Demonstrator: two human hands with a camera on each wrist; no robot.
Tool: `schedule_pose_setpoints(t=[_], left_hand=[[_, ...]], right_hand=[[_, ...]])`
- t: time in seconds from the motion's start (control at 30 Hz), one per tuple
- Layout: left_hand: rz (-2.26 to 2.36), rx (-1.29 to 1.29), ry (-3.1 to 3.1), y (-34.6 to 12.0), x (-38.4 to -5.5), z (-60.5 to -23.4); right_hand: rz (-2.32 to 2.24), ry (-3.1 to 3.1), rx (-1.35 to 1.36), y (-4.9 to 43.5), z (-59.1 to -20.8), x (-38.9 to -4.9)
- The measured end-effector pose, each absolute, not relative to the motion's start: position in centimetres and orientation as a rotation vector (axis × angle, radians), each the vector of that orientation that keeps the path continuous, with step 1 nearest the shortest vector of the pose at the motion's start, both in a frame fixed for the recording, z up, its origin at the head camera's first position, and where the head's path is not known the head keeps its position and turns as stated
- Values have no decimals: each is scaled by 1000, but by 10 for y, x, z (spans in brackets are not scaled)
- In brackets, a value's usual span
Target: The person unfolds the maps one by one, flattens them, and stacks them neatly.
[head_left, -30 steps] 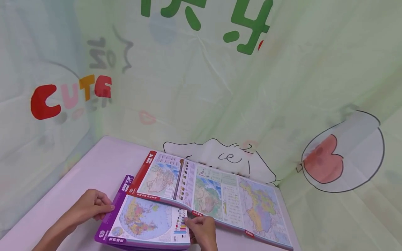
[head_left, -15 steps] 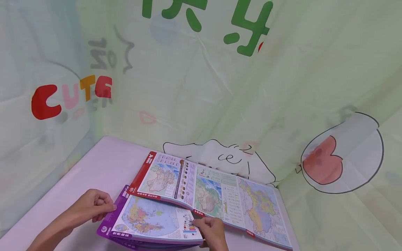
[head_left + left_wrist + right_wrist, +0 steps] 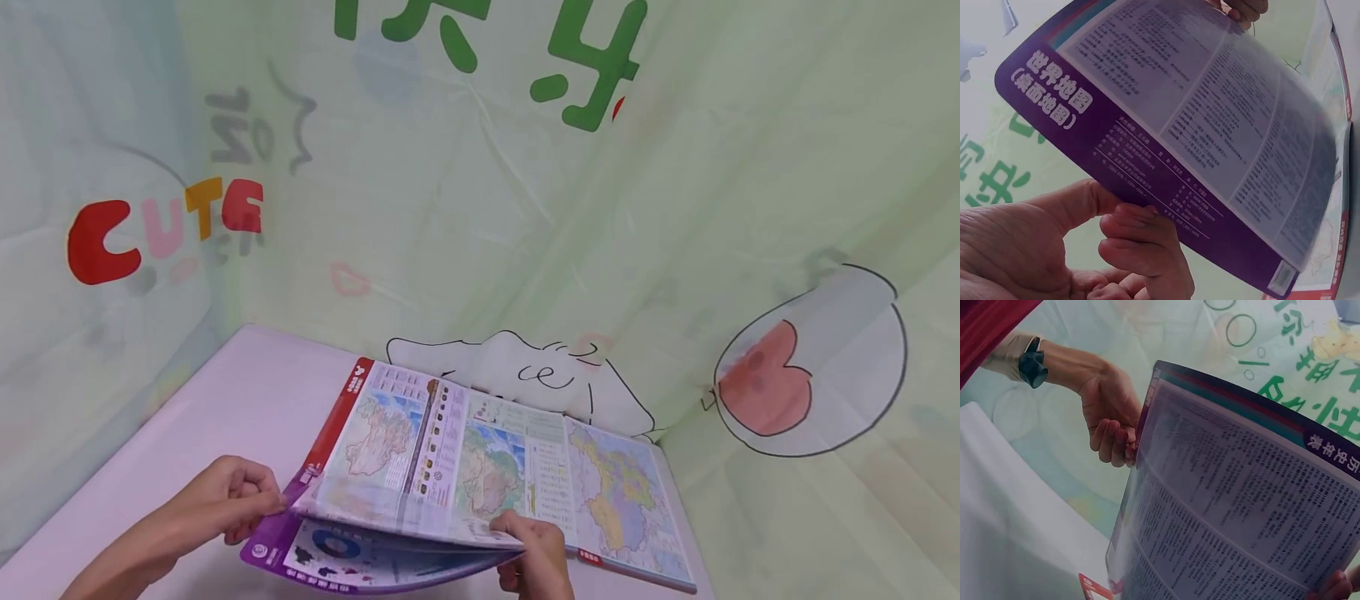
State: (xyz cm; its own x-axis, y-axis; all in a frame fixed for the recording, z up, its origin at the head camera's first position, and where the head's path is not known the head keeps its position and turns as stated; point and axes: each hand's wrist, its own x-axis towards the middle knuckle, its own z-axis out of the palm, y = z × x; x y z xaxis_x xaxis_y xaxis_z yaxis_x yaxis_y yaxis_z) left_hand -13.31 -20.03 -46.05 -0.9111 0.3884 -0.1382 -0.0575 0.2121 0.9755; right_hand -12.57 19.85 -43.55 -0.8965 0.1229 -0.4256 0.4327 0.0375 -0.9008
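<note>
One purple-edged map (image 3: 360, 560), folded, layers bowed apart, held up over near side of pale pink table (image 3: 277, 375); left hand (image 3: 232, 498) pinching its purple margin, right hand (image 3: 537, 550) gripping the opposite edge; just beyond, red-edged map (image 3: 491, 475) lying spread on table; printed curtain (image 3: 450, 250) behind

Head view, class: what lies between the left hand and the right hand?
The head view shows a purple-edged map booklet spanning from the left hand to the right hand, gripped by both.
</note>
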Motion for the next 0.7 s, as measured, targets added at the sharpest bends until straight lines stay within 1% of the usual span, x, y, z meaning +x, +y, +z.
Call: schedule_pose_setpoints(t=[0.13,0.27,0.5,0.6,0.7], left_hand=[[1750,326,2147,-197,-134,-458],[1751,336,2226,-192,-140,-460],[1815,392,2348,-177,-162,-475],[1816,383,2426,-168,-174,-485],[1790,319,2509,-157,-186,-494]], right_hand=[[-1945,2166,524,202,-428,-124],[-1886,2277,469,206,-429,-129],[-1758,2467,433,213,-448,-144],[-1707,2563,450,215,-458,-152],[-1658,2665,467,216,-468,-160]])
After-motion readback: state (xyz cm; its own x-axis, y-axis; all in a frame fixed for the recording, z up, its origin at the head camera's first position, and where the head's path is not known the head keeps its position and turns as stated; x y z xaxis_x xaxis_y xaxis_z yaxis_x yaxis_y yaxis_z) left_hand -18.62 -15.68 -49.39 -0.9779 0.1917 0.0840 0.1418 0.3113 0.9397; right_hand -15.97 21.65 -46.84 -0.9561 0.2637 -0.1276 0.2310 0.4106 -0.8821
